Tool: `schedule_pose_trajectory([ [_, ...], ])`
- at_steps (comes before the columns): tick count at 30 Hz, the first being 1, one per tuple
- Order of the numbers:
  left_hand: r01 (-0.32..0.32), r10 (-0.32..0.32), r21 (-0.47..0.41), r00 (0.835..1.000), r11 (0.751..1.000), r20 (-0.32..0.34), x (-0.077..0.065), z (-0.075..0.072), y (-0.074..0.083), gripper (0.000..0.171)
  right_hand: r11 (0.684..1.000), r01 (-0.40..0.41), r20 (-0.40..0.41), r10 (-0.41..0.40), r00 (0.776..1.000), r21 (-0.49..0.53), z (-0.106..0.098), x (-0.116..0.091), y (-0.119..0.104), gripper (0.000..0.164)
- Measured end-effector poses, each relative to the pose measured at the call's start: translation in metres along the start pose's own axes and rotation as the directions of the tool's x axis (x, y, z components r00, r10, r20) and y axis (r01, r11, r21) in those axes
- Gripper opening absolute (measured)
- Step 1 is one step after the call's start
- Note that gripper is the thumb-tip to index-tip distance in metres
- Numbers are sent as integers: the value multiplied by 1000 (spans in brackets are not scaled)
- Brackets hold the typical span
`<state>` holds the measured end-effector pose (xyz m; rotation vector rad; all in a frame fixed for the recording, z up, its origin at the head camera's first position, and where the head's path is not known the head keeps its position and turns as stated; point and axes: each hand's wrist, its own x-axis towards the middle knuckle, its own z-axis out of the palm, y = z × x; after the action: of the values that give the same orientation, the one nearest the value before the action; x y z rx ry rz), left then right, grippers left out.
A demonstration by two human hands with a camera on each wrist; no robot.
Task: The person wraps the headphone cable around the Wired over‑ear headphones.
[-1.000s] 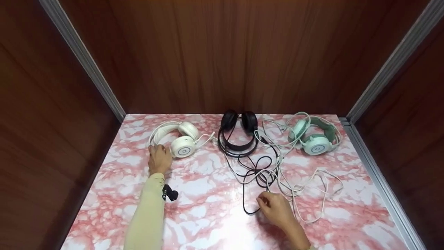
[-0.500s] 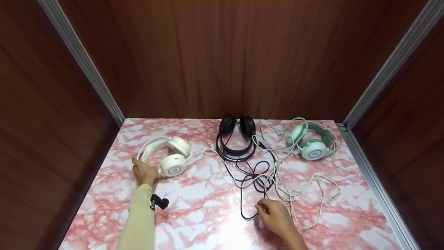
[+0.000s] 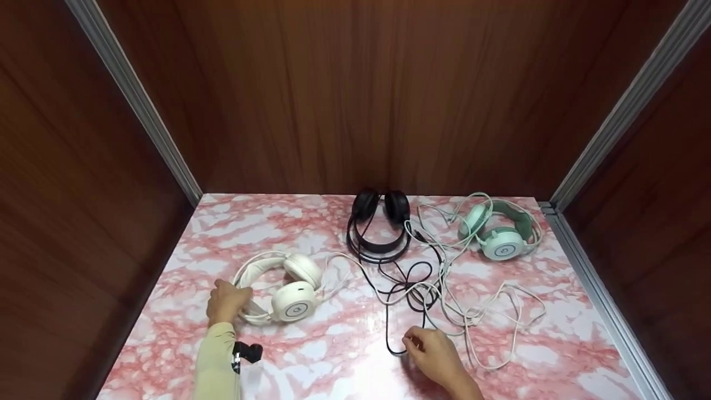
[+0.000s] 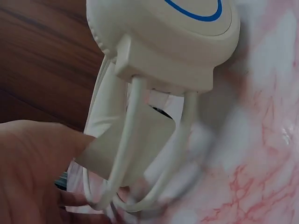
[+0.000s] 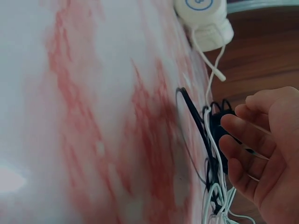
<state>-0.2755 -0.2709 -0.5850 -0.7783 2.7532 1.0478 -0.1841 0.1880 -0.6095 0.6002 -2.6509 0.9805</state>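
Note:
White over-ear headphones [image 3: 294, 294] lie on the left part of the table, ear cups toward the right. My left hand [image 3: 226, 303] grips their headband at its left side. In the left wrist view the thumb of my left hand [image 4: 37, 168] is against the band's inner pad, below a white ear cup [image 4: 163, 51]; some fingers are partly hidden behind the band. My right hand [image 3: 436, 355], loosely curled with nothing in it, is near a loop of black cable [image 3: 387, 322]. The right wrist view shows a gap between thumb and fingers of the right hand [image 5: 271, 149].
Black headphones [image 3: 380, 247] lie by the back wall, with mint-green headphones [image 3: 502, 243] to their right. Black and pale cables tangle in the middle, and a white cable [image 3: 514, 339] spreads to the right. Brown wooden panels [image 3: 355, 100] enclose the table.
My left hand has drawn the white headphones toward the near side of the table, first leftward, then back to the right. The right hand has hardly moved. The head view has shifted slightly.

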Motion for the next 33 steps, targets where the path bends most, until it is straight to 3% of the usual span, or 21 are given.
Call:
schedule_pose_trajectory([
  [4,-5,3,-63,1000,998,-22,9,7,-4,41,1000,-6,4,6,1000,29,6,-6,-1,13],
  [8,1,-9,-136,998,991,-59,4,13,-6,31,998,-26,54,22,998,62,7,-11,-1,10],
  [11,-28,10,-262,997,965,-71,-2,13,-1,35,997,-41,54,38,998,63,4,-9,-1,9],
  [12,-45,25,-327,998,944,-65,-3,13,1,36,997,-44,44,42,998,60,2,-8,-2,9],
  [14,-46,45,-483,999,874,-13,-5,13,3,34,998,-49,26,47,999,48,-2,-5,-2,9],
  [16,31,42,-614,994,789,104,-6,12,2,27,998,-48,18,47,999,31,-4,-4,-2,8],
  [17,93,42,-677,983,730,180,-6,12,-1,24,998,-48,22,48,999,30,-5,-4,-2,7],
  [19,245,39,-756,941,606,337,-7,11,-7,19,999,-48,31,47,998,25,-6,-4,-3,6],
  [21,367,40,-761,889,535,457,-7,12,-12,21,999,-45,30,45,999,22,-6,-4,-3,6],
  [22,402,43,-764,872,504,487,-7,12,-14,24,999,-45,28,44,999,21,-7,-4,-3,6],
  [23,422,50,-767,861,484,506,-8,14,-16,25,999,-45,25,44,999,17,-7,-5,-3,7],
  [24,430,49,-763,857,483,513,-9,16,-16,23,999,-44,20,44,999,12,-7,-5,-3,8],
  [26,426,41,-757,859,496,510,-13,19,-15,17,999,-40,12,40,999,6,-8,-6,-3,8],
  [29,423,44,-772,864,475,501,-17,25,-11,8,1000,-30,8,30,1000,-3,-9,-3,-3,9],
  [31,438,60,-798,862,415,504,-20,31,-11,5,1000,-21,0,21,1000,-5,-10,-1,-3,9],
  [33,458,85,-833,860,310,504,-23,38,-12,5,1000,-10,-5,10,1000,0,-11,0,-3,11],
])
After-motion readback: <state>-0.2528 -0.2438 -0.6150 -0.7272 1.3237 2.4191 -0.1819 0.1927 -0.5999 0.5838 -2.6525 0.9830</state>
